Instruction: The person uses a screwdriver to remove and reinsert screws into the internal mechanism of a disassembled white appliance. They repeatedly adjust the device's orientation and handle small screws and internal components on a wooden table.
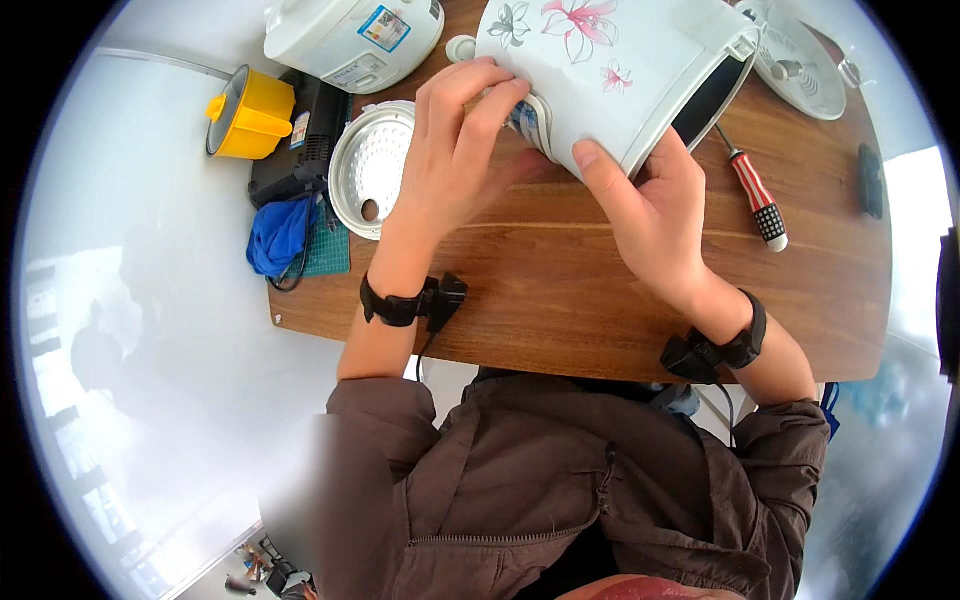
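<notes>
A white rice cooker body [620, 110] with pink and grey flowers lies tilted on its side above the table, its dark open end facing right. My right hand [660, 215] grips the rim of that end, thumb on the outer wall and fingers toward the inside. At the other side my left hand [450, 150] holds the body by its front panel [535, 120], fingers bent over the panel's edge. Part of the left thumb is hidden beneath the body. To the right of the cooker lies a screwdriver [758, 195] with a red-and-white striped handle.
On the wooden table [560, 290] a round perforated plate [372, 160] lies left. Beyond it are a second white cooker [350, 45], a yellow container [265, 120], a black device [310, 150], blue cloth [280, 238] and green mat [328, 250]. A white disc [815, 75] lies far right.
</notes>
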The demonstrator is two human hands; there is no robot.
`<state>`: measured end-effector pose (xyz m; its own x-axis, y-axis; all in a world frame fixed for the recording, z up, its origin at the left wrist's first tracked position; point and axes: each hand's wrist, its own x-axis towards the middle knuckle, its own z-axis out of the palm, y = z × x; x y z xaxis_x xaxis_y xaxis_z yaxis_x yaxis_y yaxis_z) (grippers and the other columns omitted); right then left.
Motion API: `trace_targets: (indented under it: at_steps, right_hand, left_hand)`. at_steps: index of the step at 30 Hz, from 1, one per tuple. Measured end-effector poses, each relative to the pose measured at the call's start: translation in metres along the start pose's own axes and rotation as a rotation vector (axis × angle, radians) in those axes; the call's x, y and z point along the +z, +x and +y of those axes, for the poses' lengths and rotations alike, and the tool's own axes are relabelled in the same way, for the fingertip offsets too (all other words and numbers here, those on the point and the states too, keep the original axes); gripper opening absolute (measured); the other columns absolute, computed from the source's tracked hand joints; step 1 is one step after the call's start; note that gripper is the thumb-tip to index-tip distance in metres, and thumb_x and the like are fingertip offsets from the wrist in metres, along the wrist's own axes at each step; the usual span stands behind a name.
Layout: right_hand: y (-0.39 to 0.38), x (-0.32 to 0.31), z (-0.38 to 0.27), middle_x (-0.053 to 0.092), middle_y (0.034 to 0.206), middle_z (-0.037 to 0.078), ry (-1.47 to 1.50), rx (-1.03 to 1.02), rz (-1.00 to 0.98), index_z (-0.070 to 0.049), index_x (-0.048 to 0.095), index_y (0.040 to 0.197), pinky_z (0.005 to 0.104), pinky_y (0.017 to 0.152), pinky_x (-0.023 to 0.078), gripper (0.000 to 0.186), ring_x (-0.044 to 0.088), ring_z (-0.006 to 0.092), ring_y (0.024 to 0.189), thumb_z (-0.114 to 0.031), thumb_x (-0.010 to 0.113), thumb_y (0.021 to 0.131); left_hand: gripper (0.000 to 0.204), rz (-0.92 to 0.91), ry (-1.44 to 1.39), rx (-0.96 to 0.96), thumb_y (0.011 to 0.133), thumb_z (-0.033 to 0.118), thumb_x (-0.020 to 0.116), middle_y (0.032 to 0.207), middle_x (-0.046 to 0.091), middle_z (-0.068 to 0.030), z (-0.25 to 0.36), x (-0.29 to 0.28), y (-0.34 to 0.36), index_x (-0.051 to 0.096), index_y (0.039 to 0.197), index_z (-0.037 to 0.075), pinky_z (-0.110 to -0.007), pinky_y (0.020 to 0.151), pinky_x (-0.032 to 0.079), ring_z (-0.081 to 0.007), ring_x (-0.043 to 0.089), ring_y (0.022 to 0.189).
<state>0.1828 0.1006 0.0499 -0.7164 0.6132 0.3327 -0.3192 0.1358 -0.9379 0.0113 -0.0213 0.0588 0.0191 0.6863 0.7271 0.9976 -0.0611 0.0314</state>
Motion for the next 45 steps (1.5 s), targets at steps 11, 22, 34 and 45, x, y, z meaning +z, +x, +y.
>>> trace_targets:
  at_steps: [11,22,34,45]
  right_hand:
    - [0.007,-0.005,-0.006,0.072,0.100,0.009,0.071,-0.001,-0.028,0.007,0.062,0.119,0.0267,0.076,0.052,0.035,0.062,0.0090,0.089,-0.022,0.066,0.100]
    - [0.007,-0.010,-0.013,0.064,0.120,0.009,0.338,0.120,-0.148,0.006,0.055,0.131,0.0276,0.092,0.047,0.043,0.056,0.0107,0.107,-0.025,0.062,0.103]
    - [-0.006,-0.006,-0.006,0.068,0.117,0.011,0.167,0.059,-0.225,0.004,0.058,0.129,0.0319,0.092,0.048,0.048,0.060,0.0156,0.105,-0.028,0.071,0.097]
    - [-0.044,-0.021,0.001,0.065,0.122,0.024,-0.286,-0.045,-0.338,0.003,0.060,0.128,0.0413,0.095,0.049,0.042,0.065,0.0351,0.108,-0.022,0.070,0.096]
  left_hand:
    - [0.090,-0.078,0.054,0.122,0.054,0.025,0.098,0.126,0.053,-0.0074,-0.015,-0.005,0.018,0.048,0.128,0.014,-0.042,0.094,0.040,-0.0309,0.050,0.115]
    - [0.106,0.035,-0.572,-0.565,0.071,0.029,0.093,0.146,0.039,-0.0178,0.006,0.014,-0.003,0.029,0.151,0.002,-0.045,0.111,0.040,-0.0331,0.043,0.135]
    - [0.112,0.073,-1.032,-0.682,0.067,0.027,0.096,0.145,0.044,-0.0140,0.007,0.003,0.009,0.026,0.151,-0.001,-0.040,0.112,0.038,-0.0252,0.044,0.135]
    - [0.100,-0.014,-0.584,-0.280,0.061,0.017,0.096,0.128,0.049,-0.0124,0.009,-0.029,0.005,0.041,0.144,0.006,-0.041,0.113,0.034,-0.0290,0.045,0.124]
